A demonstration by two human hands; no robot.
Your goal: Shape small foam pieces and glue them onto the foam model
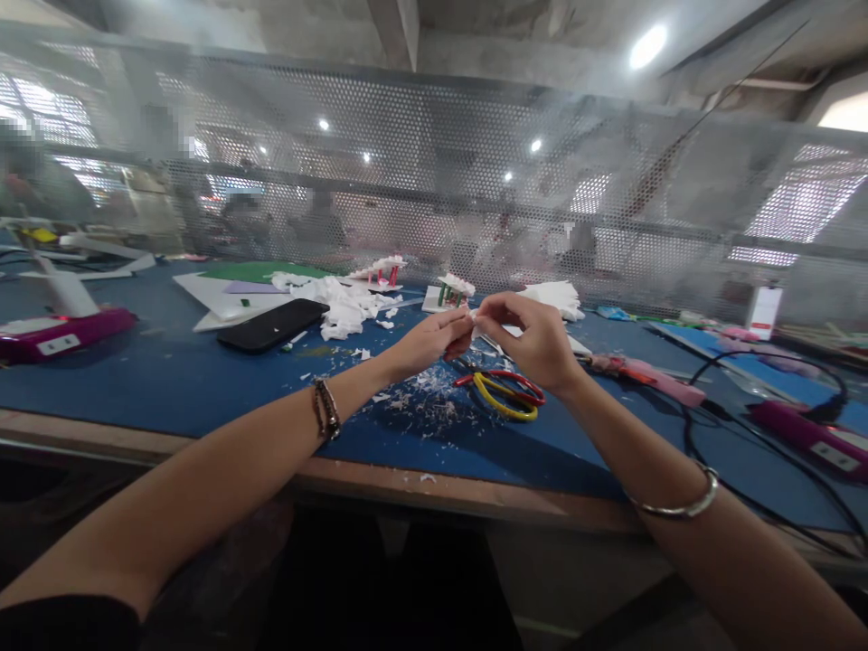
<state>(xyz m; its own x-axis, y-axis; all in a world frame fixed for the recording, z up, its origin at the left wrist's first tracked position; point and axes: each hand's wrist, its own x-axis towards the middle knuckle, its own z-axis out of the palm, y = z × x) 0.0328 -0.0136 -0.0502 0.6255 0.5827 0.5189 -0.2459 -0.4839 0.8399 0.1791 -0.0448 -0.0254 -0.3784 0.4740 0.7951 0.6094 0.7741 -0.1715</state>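
Observation:
Both hands meet above the middle of the blue table. My left hand is closed, its fingertips pinching a tiny whitish piece too small to name. From the other side, thumb and forefinger of my right hand close on the same piece. Just below lie scissors with red and yellow handles, among scattered white paper scraps. Behind my hands a small model with green posts and a white top stands on a white base. A similar model with red posts is farther left.
A black phone lies left, beside crumpled white paper and a green sheet. Magenta devices sit at either side. A pink-wrapped tool with black cables lies right. A perforated metal screen stands behind the table.

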